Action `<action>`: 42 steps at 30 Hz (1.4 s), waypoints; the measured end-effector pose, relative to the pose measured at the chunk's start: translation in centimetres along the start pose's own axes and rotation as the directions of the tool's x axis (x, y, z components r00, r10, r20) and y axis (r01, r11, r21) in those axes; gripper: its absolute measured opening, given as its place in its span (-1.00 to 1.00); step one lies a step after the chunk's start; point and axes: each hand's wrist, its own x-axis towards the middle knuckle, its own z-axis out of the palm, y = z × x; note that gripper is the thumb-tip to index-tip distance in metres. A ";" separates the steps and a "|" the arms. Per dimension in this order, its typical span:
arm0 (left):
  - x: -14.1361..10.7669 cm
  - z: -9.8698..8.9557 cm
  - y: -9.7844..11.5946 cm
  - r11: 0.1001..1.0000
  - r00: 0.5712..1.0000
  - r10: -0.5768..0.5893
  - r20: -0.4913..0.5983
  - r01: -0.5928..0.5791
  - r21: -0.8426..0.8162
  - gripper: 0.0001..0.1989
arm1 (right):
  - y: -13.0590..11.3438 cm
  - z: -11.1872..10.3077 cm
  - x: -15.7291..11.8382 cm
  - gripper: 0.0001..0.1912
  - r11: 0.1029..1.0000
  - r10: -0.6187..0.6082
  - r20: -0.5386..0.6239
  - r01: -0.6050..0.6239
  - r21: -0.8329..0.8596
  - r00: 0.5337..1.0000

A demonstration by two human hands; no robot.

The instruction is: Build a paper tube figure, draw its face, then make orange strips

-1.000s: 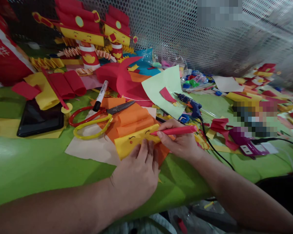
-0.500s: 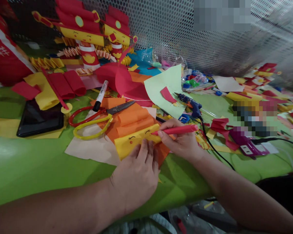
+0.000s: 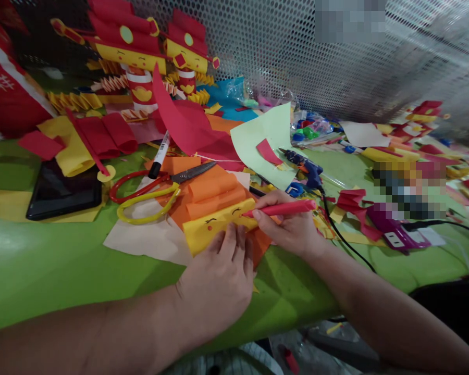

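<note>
My right hand (image 3: 287, 226) grips a red marker (image 3: 285, 208), its tip on the right side of a yellow paper face (image 3: 203, 234). Two curved eyes and an orange-red cheek dot show on that face. Folded orange paper (image 3: 214, 192) rises behind it. Pressing on the face's lower edge is my left hand (image 3: 222, 276), fingers lying flat and slightly apart. Scissors (image 3: 148, 205) with red and yellow handles lie left of the face, and a capped black marker (image 3: 161, 155) is beside them.
Two red-hatted paper figures (image 3: 140, 91) stand at the back left. A black phone (image 3: 64, 190) lies at the left. A glue gun (image 3: 305, 169) with a black cable, pale green paper (image 3: 268, 133) and a purple power strip (image 3: 398, 232) are at the right. Red paper (image 3: 203, 133) curls upward behind.
The red paper behind the scissors has shifted, its raised pointed end now further left. Both hands and the red marker look almost unmoved.
</note>
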 end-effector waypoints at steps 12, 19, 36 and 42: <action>0.0 0.0 0.0 1.000 1.000 0.008 -0.011 -0.008 0.002 -0.65 | 0.0 0.1 0.0 -0.94 1.000 -0.021 0.004 0.021 0.000 1.000; 0.0 0.1 0.0 1.000 1.000 -0.001 -0.010 0.001 0.008 -0.65 | -0.1 0.0 0.0 -0.92 0.999 -0.036 0.035 0.036 0.019 0.999; 0.1 0.1 0.0 1.000 0.999 0.000 -0.032 0.001 0.013 -0.65 | -0.2 -0.1 0.2 -0.94 0.998 -0.064 0.020 0.064 -0.012 0.998; 0.0 0.1 0.0 1.000 0.999 -0.004 -0.032 0.004 0.013 -0.65 | -0.3 -0.1 0.2 -0.93 0.998 -0.059 0.025 0.059 -0.005 0.998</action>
